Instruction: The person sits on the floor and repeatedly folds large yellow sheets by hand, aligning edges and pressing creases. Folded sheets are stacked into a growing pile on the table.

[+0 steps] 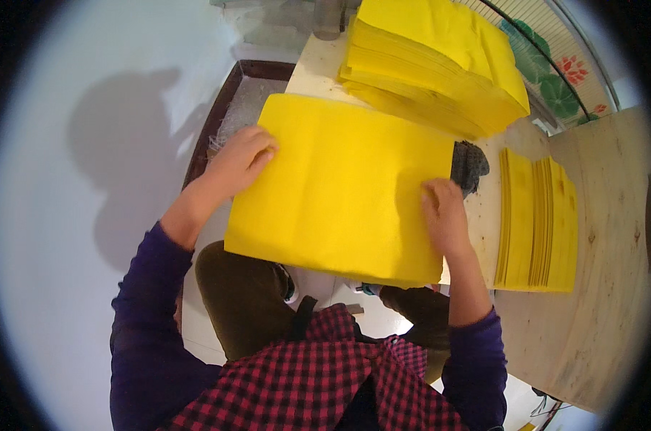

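Yellow sheet (340, 194) reached past near edge of worktop (484, 231).
L fingers (262, 152) curled at its L edge, R fingers (431, 201) bent at R side; couldn't tell if gripping. Yellow stack (437, 61) sat behind.

No readable lettering or numbers.

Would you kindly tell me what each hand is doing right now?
Left hand: fingers curled at the yellow sheet's left edge; grip cannot be told.
Right hand: fingers bent at its right edge; grip cannot be told.
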The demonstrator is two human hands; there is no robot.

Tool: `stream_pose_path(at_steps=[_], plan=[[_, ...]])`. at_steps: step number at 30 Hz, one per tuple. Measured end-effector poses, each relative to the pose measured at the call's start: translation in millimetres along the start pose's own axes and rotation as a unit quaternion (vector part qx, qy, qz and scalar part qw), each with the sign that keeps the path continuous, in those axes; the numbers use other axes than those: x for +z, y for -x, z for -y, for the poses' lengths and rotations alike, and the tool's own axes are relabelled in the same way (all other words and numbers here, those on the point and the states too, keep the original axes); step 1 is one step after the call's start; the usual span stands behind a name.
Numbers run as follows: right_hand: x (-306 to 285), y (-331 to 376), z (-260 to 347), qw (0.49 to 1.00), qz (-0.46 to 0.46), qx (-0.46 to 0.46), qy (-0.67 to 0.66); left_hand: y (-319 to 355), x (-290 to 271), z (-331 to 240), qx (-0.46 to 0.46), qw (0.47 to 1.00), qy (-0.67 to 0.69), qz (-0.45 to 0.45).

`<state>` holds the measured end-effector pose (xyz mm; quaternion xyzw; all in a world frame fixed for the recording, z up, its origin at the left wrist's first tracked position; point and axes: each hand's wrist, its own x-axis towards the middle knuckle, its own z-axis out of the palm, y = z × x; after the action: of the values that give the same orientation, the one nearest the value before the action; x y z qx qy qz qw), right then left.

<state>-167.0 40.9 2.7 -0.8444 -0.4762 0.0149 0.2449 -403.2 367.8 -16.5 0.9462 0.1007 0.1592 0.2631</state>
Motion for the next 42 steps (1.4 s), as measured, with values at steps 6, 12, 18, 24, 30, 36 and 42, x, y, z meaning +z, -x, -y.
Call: stream_pose_path(at_steps=[6, 12, 18, 24, 30, 36, 42], plan=[[-6, -29, -9, 0.998, -0.024, 0.056, -0.001, -37, -1, 7, 0.009, 0.997, -0.036, -0.06], [-6, 14, 2, 0.999, 0.024, 0.016, -0.021, 3, -1, -10, 0.03, 0.999, -0.019, 0.003], [2, -25, -3, 0.999, -0.008, 0.045, 0.002, -33, 2, -2, 0.004, 0.995, -0.093, -0.047], [-12, 20, 6, 0.999, 0.008, 0.003, -0.033, 10, -7, -19, 0.047, 0.998, -0.046, -0.002], [4, -2, 10, 0.999, -0.014, 0.045, -0.001, -17, 6, -14, 0.003, 0.996, -0.091, -0.022], [-9, 18, 13, 0.999, -0.005, 0.026, -0.033, 4, -7, -16, 0.043, 0.996, -0.075, 0.013], [5, 19, 18, 0.999, -0.016, 0.029, -0.014, 14, 7, -20, 0.035, 0.998, -0.038, -0.03]])
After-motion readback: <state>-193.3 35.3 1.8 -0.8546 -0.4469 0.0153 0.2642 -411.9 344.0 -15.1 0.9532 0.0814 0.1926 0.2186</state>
